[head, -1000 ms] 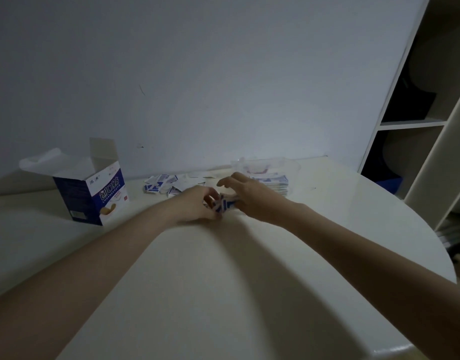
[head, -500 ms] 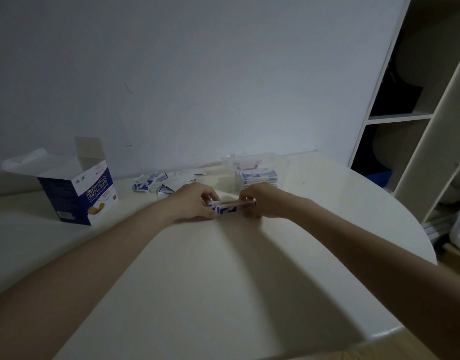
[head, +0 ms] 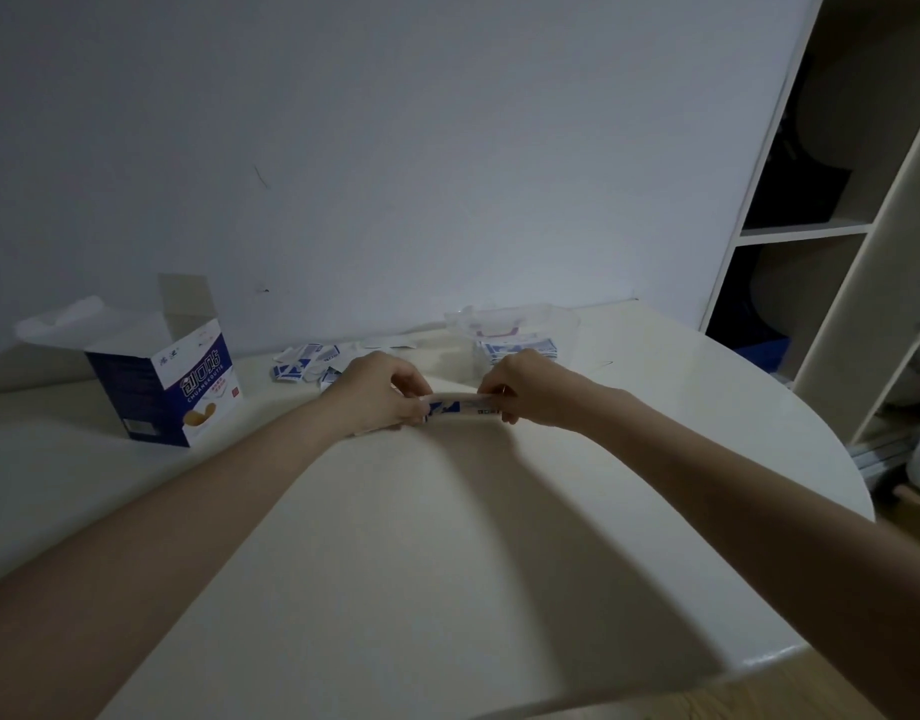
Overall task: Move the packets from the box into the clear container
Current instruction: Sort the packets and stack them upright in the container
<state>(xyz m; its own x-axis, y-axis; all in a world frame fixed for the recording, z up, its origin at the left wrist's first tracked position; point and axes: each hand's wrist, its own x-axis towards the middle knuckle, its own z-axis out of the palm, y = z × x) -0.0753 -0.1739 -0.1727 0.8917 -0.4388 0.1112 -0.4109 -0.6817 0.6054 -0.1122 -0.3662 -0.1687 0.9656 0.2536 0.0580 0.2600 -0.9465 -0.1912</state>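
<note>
Both hands (head: 385, 389) pinch, apparently, stacked packets (head: 460, 407).

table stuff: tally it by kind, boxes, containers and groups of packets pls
Open blue and white cardboard box: 1
Clear plastic container: 1
Groups of blue and white packets: 3 (held stack, loose pile, stack in container)
Total: 5

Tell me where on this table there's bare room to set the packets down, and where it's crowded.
Free: the wide near part of the table, between both forearms and the front edge, and the right side beyond the clear container. Crowded: the back strip, where loose packets lie between the open box and the container, just behind both hands.
</note>
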